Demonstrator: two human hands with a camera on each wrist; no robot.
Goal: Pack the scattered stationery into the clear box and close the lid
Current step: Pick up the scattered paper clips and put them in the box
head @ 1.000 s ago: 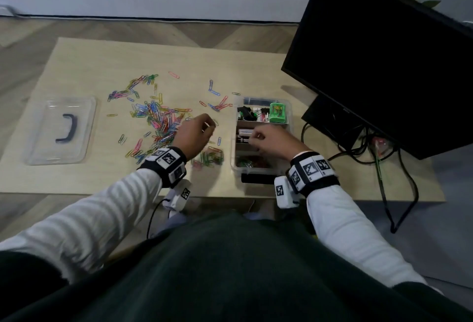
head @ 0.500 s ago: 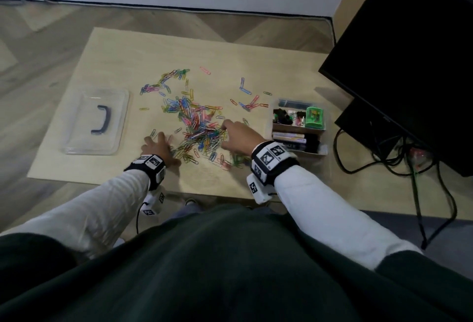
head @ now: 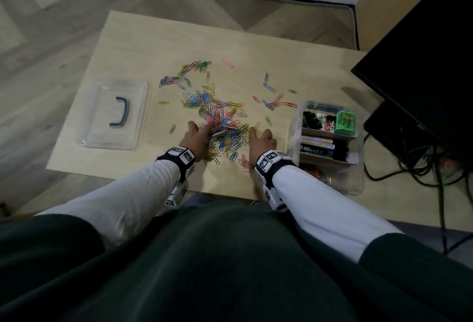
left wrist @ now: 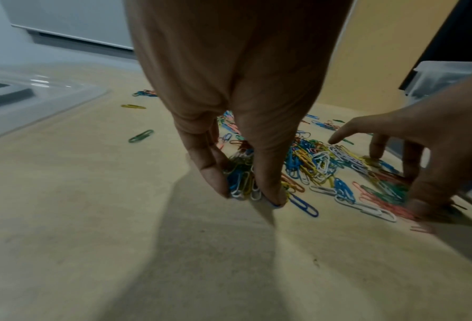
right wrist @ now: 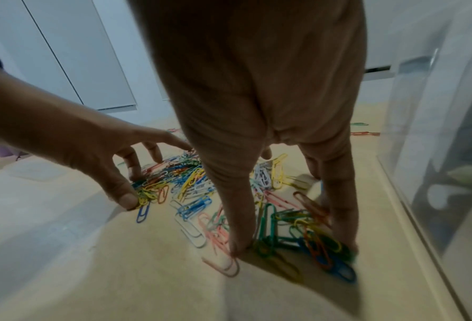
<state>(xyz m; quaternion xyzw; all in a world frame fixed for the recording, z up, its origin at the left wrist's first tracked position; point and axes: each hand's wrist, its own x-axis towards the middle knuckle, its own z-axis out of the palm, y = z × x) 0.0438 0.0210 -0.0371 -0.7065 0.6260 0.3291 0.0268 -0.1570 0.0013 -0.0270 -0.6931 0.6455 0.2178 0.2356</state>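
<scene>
Coloured paper clips (head: 225,129) are lying in a loose heap on the near middle of the light wooden table (head: 256,47), with thinner strays trailing toward the far side and toward the clear box (head: 330,188). The left hand (head: 198,140) is sitting at the heap's left edge and the right hand (head: 261,142) at its right edge, both fingers-down on the tabletop, bracketing the clips. In the left wrist view the left fingers (left wrist: 210,171) are reaching down fairly straight, tips touching the table with a small bunch of clips (left wrist: 243,184) bunched between them; looks more like raking than a closed pinch, though the blur is making that hard to call. In the right wrist view the right fingers (right wrist: 237,219) are spread and extended, tips pressing among green, blue and orange clips (right wrist: 306,234), nothing lifted. The clear box is standing open just beside the right hand, at the table's near right; its compartments are holding black binder clips (head: 311,119), a green sharpener (head: 345,123) and dark flat items too blurred to name. The clear lid (head: 114,113) with its dark handle (head: 121,111) is lying flat well apart at the left of the table. A black monitor (head: 422,53) and tangled cables (head: 422,168) are sitting to the right of the box.
</scene>
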